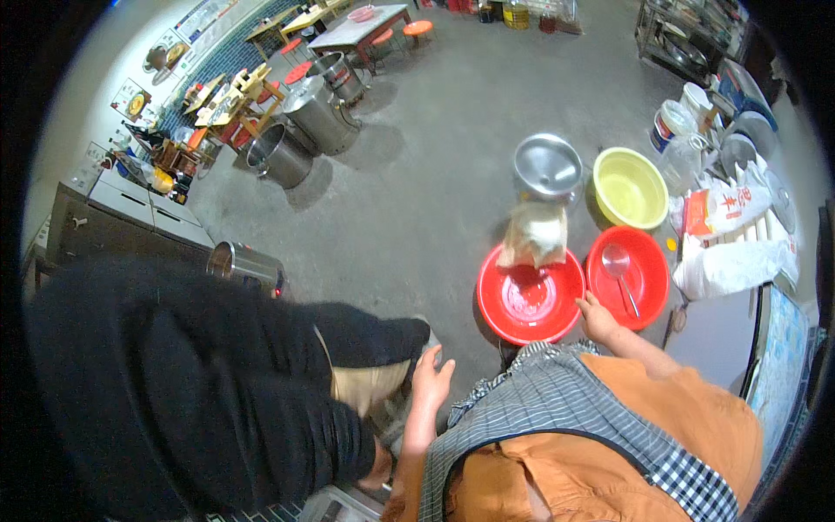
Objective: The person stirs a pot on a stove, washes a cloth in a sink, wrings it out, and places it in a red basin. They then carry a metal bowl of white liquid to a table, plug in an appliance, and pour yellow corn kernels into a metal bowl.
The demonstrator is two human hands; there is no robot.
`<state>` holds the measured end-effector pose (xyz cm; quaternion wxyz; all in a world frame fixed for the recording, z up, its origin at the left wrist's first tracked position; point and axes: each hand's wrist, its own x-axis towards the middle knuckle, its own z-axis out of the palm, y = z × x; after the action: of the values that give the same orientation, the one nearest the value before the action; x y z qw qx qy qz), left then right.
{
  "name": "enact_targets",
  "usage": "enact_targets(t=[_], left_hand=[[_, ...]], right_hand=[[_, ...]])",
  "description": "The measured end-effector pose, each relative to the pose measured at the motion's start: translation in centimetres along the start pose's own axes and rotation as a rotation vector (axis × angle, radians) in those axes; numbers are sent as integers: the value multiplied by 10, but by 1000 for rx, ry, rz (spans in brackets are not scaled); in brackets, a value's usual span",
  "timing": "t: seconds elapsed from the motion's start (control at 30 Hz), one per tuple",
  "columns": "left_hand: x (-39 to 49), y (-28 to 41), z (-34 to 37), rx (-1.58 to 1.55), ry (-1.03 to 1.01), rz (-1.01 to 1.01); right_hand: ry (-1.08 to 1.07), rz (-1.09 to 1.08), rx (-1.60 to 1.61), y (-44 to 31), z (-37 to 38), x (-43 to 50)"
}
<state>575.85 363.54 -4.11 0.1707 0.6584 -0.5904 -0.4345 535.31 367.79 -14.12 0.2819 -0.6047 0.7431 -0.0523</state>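
My right hand (599, 320) has its fingertips on the right rim of a red plastic basin (497, 310), which holds a little liquid. Across the far edge of this basin hangs a pale cloth or bag (535, 231), blurred. Close against it on the right stands a second red basin (652, 264) with a round metal skimmer (616, 260) lying inside, its handle towards me. My left hand (432, 377) is empty, fingers apart, beside the dark-clothed person at my left.
A metal bowl (548, 163) and a yellow-green basin (629, 186) stand beyond the red ones. Sacks (730, 267) and plastic tubs (675, 121) line the right side. Large steel pots (279, 156) stand at left, near tables and stools. A person in black (196, 385) is close at left.
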Motion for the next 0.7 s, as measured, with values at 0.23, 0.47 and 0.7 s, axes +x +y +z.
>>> enact_targets(t=[0.23,0.47,0.7], left_hand=[[157,60,-13,-44,32,69],[275,45,-85,-121,-32,-87],[442,8,-191,-340,48,-246]], right_hand=[[-53,58,55,-1,-58,40],[52,233,92,-40,-89,91],[200,303,127,-135,-109,228]])
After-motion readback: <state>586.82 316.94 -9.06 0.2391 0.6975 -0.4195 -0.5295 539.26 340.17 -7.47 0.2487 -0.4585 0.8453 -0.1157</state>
